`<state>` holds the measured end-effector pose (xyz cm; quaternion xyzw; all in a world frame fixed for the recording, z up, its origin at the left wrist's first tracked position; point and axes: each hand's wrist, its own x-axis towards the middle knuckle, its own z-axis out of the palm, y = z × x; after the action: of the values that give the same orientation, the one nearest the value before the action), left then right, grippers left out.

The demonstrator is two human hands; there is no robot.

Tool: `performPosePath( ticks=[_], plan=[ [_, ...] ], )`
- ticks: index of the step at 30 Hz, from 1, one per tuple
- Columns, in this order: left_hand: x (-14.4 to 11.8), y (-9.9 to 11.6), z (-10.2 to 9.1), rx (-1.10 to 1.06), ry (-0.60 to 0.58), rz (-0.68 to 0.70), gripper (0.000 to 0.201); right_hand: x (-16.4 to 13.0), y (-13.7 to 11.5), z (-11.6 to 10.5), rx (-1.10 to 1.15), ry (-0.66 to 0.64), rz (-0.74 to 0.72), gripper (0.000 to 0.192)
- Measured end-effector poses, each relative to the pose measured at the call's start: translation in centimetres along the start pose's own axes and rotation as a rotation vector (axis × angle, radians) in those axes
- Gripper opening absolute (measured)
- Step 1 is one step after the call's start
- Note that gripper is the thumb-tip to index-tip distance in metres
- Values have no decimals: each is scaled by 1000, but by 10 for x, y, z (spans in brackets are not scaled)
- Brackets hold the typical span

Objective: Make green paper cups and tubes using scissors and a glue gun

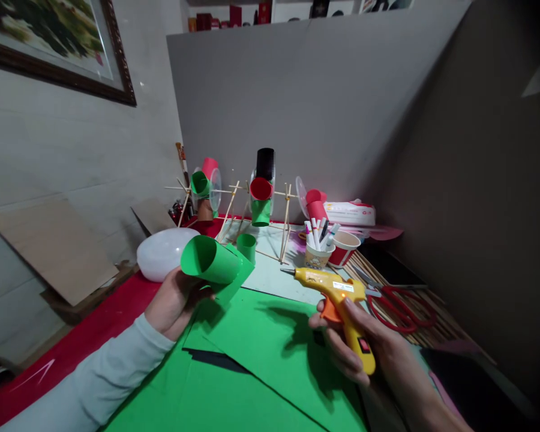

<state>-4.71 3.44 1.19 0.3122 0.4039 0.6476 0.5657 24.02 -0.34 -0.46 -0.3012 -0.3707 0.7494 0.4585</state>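
My left hand holds a rolled green paper tube lifted above the table, its open end facing up and left. My right hand grips a yellow hot glue gun with an orange trigger, its nozzle pointing left toward the tube and a short gap between them. Under both hands lie large green paper sheets with a black sheet beneath.
A wooden stick frame carrying red and green paper cups stands behind. A white bowl sits left, a cup of markers and a red cup right, red scissors on bamboo sticks, and a small green tube.
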Motion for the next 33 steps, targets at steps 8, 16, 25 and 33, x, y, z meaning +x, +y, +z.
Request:
performPosePath(
  ticks=[8,16,25,33],
  plan=[
    [-4,0,4,-23,2,-15,47,-1,2,2,-48,47,14,52],
    [-15,-3,3,90,-106,103,48,-19,-2,27,-299,272,-192,45],
    [-25,-2,6,388,-112,144,26,-34,4,33,-641,375,-278,48],
    [-33,5,18,451,-43,223,22,-45,16,7,-813,350,-360,33]
  ],
)
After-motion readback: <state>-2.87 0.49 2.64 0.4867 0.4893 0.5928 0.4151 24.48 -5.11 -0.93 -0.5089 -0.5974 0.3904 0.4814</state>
